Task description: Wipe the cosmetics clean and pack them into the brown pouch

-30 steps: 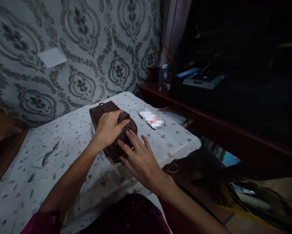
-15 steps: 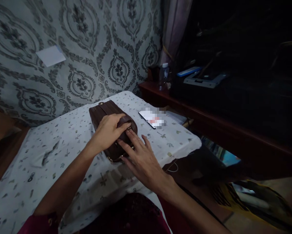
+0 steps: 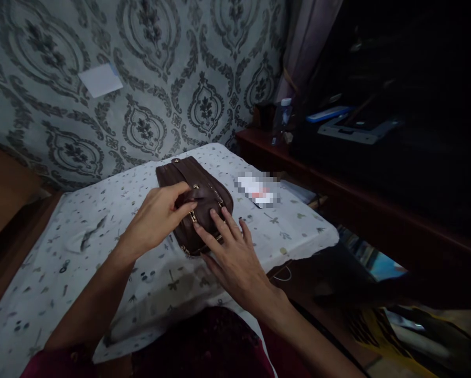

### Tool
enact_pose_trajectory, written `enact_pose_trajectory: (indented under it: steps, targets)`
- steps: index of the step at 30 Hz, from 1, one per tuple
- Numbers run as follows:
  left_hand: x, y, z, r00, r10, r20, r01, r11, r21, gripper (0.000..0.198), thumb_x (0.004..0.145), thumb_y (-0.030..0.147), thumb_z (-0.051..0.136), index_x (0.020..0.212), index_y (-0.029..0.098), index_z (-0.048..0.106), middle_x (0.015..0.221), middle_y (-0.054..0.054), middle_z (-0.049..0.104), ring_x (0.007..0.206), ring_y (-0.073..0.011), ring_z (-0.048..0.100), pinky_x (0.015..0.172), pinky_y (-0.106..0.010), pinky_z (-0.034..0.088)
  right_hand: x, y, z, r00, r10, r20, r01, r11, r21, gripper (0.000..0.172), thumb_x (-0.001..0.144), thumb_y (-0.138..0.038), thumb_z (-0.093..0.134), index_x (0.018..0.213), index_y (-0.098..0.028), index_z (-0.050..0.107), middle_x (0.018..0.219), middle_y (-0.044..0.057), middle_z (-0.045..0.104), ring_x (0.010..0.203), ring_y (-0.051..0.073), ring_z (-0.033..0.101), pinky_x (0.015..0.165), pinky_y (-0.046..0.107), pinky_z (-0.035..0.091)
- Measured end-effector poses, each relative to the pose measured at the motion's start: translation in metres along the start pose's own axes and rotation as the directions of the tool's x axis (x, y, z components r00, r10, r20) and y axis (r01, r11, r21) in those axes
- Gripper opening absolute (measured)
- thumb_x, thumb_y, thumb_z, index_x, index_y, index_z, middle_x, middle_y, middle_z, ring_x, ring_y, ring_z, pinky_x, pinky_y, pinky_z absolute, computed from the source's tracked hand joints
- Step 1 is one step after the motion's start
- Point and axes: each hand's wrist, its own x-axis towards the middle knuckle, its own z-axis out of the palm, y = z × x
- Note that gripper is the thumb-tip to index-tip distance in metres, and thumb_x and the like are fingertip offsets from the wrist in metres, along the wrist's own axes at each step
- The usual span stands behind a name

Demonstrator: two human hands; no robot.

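A dark brown leather bag (image 3: 210, 189) with gold-coloured zips and studs lies on the patterned white cloth. Between the thumb and fingers of my left hand (image 3: 154, 215) is a brown flap (image 3: 197, 192) on the bag's top, pulled toward the left. My right hand (image 3: 233, 252) rests on the near right part of the bag, fingers stretched and spread beside a short zip. The fingertips of my left hand are partly hidden by the flap.
To the right of the bag lies a phone (image 3: 259, 190) with a blurred bright screen. A plastic bottle (image 3: 283, 115) stands on a dark red wooden ledge (image 3: 259, 143) at the back right. White paper (image 3: 100, 80) is on the patterned wall.
My left hand has shifted left across the bag, drawing the flap with it and uncovering a stud and zip. My right hand stays on the bag. The whole view has swung slightly.
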Motion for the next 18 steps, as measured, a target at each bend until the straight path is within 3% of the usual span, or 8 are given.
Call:
enact_pose_trajectory:
  steps: [4,9,15,18]
  targets:
    - [-0.001,0.0,0.002,0.999,-0.025,-0.046,0.024,0.999,-0.026,0.01,0.086,0.026,0.057,0.086,0.021,0.065,0.07,0.001,0.066,0.064,-0.0154,0.058,0.059,-0.025,0.038,-0.001,0.0,0.002,1.0,0.002,-0.009,-0.002,1.0,-0.008,0.058,0.091,-0.023,0.064,0.147,-0.029,0.049,0.16,0.016,0.036,0.149,0.04,0.03,0.111,0.066,0.034]
    - [-0.004,0.001,0.007,0.996,-0.043,-0.083,0.039,0.998,-0.048,0.01,0.085,0.023,0.057,0.086,0.02,0.067,0.071,0.001,0.068,0.067,-0.0164,0.06,0.063,-0.026,0.041,-0.002,0.001,0.005,0.999,-0.013,-0.032,0.013,1.0,-0.005,0.058,0.091,-0.024,0.064,0.147,-0.029,0.049,0.16,0.017,0.036,0.149,0.04,0.029,0.11,0.066,0.035]
    - [-0.016,0.007,0.016,0.978,0.04,-0.204,-0.049,0.998,-0.039,0.018,0.086,0.017,0.052,0.087,0.021,0.069,0.088,-0.001,0.073,0.079,-0.0159,0.065,0.071,-0.026,0.046,-0.001,0.0,0.004,1.0,-0.008,-0.026,0.008,1.0,-0.002,0.058,0.092,-0.022,0.062,0.148,-0.029,0.047,0.159,0.017,0.038,0.149,0.04,0.028,0.11,0.066,0.034]
    - [-0.021,0.009,0.021,0.973,0.027,-0.229,-0.042,0.997,-0.06,0.018,0.085,0.016,0.052,0.085,0.021,0.069,0.086,-0.001,0.073,0.077,-0.0154,0.065,0.071,-0.026,0.046,-0.002,-0.001,0.003,1.0,-0.01,-0.026,0.01,1.0,0.0,0.057,0.094,-0.023,0.06,0.149,-0.029,0.047,0.157,0.017,0.041,0.15,0.039,0.027,0.11,0.066,0.033]
